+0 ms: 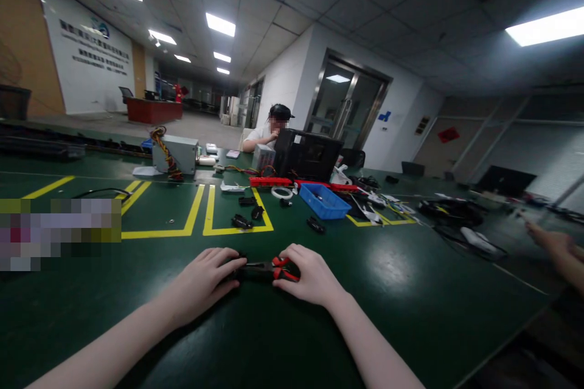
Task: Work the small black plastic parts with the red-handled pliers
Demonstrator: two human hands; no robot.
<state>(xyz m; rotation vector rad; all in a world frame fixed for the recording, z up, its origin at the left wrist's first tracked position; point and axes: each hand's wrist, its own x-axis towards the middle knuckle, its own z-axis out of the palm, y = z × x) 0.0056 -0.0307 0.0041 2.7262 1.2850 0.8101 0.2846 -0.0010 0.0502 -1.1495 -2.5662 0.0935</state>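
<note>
1. Head view: two bare hands meet over the near middle of a green tabletop [283,346].
2. Right hand [314,278]: curled around the handles of a pair of pliers [269,267]; grips red and black. Thumb lies along the near handle, fingers over the far one.
3. Pliers: metal nose points across to the left hand, tip ending at the left fingertips. Whether the nose is parted or closed: cannot tell.
4. Left hand [205,282]: fingers bent, thumb set a narrow gap below them. A small dark part [243,256] shows at the fingertips, mostly hidden; whether it is gripped, cannot tell.
5. Beyond the hands: black pieces [241,222] in and around a yellow tape outline [237,231]; one further black piece [316,225] lies to the right, near a blue bin [331,210].
6. Just left of the bin: white ring [283,197], beside a red strip [270,182].
7. Farther back: grey metal box [182,155] with bundled wires at its left side; large black case [308,155] standing right of centre.
8. Co-worker [260,141] in a dark cap sits behind the case, one hand raised near the face. Another person's forearm [554,246] enters at right, blurred.
</note>
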